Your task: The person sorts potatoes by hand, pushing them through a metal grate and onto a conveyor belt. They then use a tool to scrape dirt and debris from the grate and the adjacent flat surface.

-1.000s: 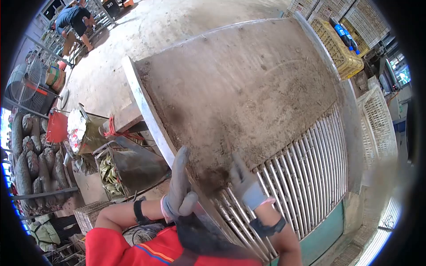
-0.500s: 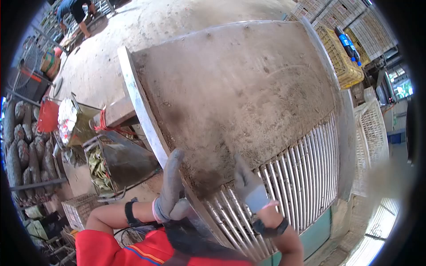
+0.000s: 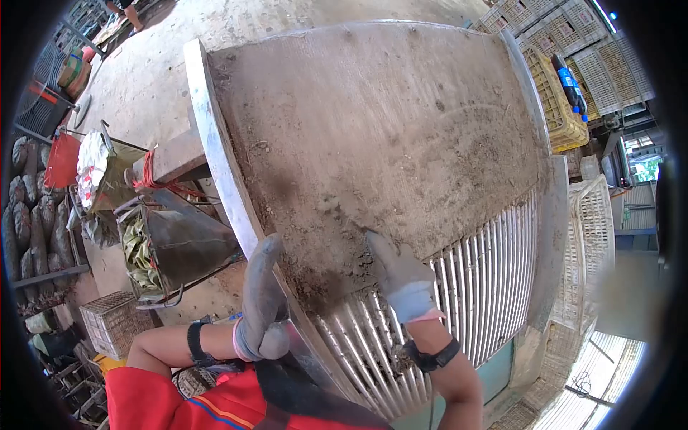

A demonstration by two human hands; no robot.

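Observation:
My left hand (image 3: 262, 297), in a grey glove, rests at the near left rim (image 3: 223, 161) of a sloping metal table (image 3: 344, 79). Its fingers are stretched along the rim and the thumb is apart. Also gloved, my right hand (image 3: 398, 276) reaches down to the loose brown soil (image 3: 337, 247) on the table. The fingers point away from me, and their tips touch or nearly touch the soil; I see nothing held in them. Beneath and beside the right hand run shiny metal rollers or bars (image 3: 487, 265), with soil bits between some of them.
Left of the table stand a bin of leafy scraps (image 3: 183, 251), a red bag (image 3: 63, 159) and stacked long, dark bundles (image 3: 39, 222). A yellow crate (image 3: 552, 107) carrying bottles (image 3: 570, 84) is at the right. Part of another person (image 3: 130, 14) shows at the far upper left.
The camera view has shifted slightly. My right hand has moved toward the soil and a small clump lies disturbed ahead of it. My left hand stays at the rim.

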